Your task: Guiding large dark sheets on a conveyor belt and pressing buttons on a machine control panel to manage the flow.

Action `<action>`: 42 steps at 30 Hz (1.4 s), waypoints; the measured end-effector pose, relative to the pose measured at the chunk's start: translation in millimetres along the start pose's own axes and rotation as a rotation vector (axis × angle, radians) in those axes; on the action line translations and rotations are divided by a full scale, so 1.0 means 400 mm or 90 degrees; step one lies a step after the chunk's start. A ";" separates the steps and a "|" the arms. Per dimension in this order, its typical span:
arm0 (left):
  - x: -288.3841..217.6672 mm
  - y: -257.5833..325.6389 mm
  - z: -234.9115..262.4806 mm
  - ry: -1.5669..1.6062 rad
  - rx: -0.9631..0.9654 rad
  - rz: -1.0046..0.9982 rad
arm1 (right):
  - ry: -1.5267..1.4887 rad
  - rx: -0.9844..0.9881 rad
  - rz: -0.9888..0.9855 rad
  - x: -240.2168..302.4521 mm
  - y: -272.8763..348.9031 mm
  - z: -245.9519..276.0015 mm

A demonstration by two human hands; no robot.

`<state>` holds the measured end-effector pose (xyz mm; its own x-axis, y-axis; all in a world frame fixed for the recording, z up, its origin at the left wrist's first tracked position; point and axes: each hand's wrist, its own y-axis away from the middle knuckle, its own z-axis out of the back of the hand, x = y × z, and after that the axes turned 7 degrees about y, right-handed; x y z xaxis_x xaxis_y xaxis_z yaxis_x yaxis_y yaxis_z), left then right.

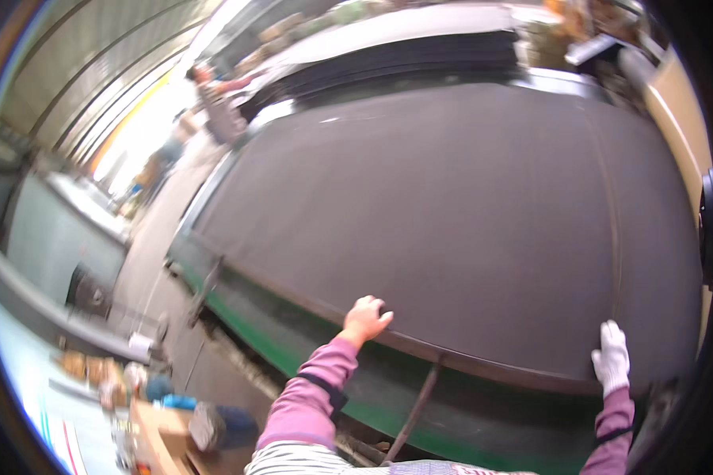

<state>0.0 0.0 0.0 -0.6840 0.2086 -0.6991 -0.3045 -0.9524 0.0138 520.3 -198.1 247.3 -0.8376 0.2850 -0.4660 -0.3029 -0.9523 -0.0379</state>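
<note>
The left hand (pixel 365 317) is bare and rests on the near edge of a large dark sheet (pixel 467 206), its fingers curled loosely over the rim and close together, the tips lying on the top face while the palm sits against the edge. The right hand (pixel 611 360) wears a white glove and lies flat on the same near edge, well apart from the other hand, its fingers straight and close together, pointing away from the person onto the sheet's surface; whether any of them hook under the rim cannot be told. The sheet spreads out wide ahead of both sets of fingertips and lies on a green machine frame (pixel 285 340) that shows just below the knuckles. A thin dark rod (pixel 417 408) slants down from under the sheet's edge between the two hands, nearer the bare one. Both forearms are in pink sleeves. Beyond the far side of the sheet, well ahead of the fingers, lies a stack of dark sheets (pixel 420 59). Far off to the left of the bare fingers another person (pixel 214 99) stands by the frame.
</note>
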 end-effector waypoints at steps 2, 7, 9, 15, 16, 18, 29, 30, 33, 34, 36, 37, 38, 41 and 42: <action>0.007 -0.060 0.005 0.033 0.027 -0.097 | -0.058 -0.036 -0.074 0.065 0.085 0.016; 0.239 0.192 0.324 -0.043 0.178 -0.100 | -0.124 0.177 -0.281 0.323 0.232 0.062; 0.228 0.137 0.338 -0.070 0.240 -0.125 | -0.187 0.113 -0.350 0.352 0.288 0.026; 0.258 0.019 0.409 -0.258 0.252 -0.213 | -0.197 -0.118 -0.389 0.616 0.257 -0.257; 0.218 0.022 0.388 -0.280 0.243 -0.228 | -0.245 -0.060 -0.402 0.620 0.248 -0.248; 0.153 0.036 0.316 -0.297 0.246 -0.246 | -0.287 -0.012 -0.405 0.619 0.271 -0.233; -0.154 0.143 -0.070 -0.108 0.343 -0.310 | -0.497 -0.267 -0.293 0.718 0.632 -0.155; -0.177 0.151 -0.081 -0.066 0.355 -0.308 | -0.516 -0.266 -0.292 0.723 0.646 -0.147; -0.151 0.127 -0.044 0.109 0.396 -0.209 | -0.535 -0.264 -0.280 0.719 0.652 -0.126; -0.120 0.120 -0.001 -0.011 0.307 -0.223 | -0.602 -0.255 -0.279 0.720 0.647 -0.119; 0.044 0.100 0.101 -0.204 0.111 -0.202 | -0.706 -0.220 -0.301 0.731 0.634 -0.099; 0.141 0.099 0.166 -0.284 0.000 -0.162 | -0.725 -0.221 -0.276 0.741 0.625 -0.080; 0.180 0.115 0.221 -0.308 -0.030 -0.131 | -0.788 -0.166 -0.282 0.752 0.618 -0.056; 0.221 0.194 0.384 -0.617 -0.023 -0.253 | -0.935 -0.017 -0.302 0.779 0.571 -0.023; 0.127 0.194 0.307 -0.497 -0.021 -0.225 | -0.853 -0.013 -0.338 0.768 0.601 -0.071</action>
<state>-139.8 -36.0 53.1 -0.8162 0.5768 0.0336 -0.5752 -0.8057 -0.1412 203.0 -342.5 69.8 -0.4221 0.4750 0.7722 -0.7113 -0.7016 0.0427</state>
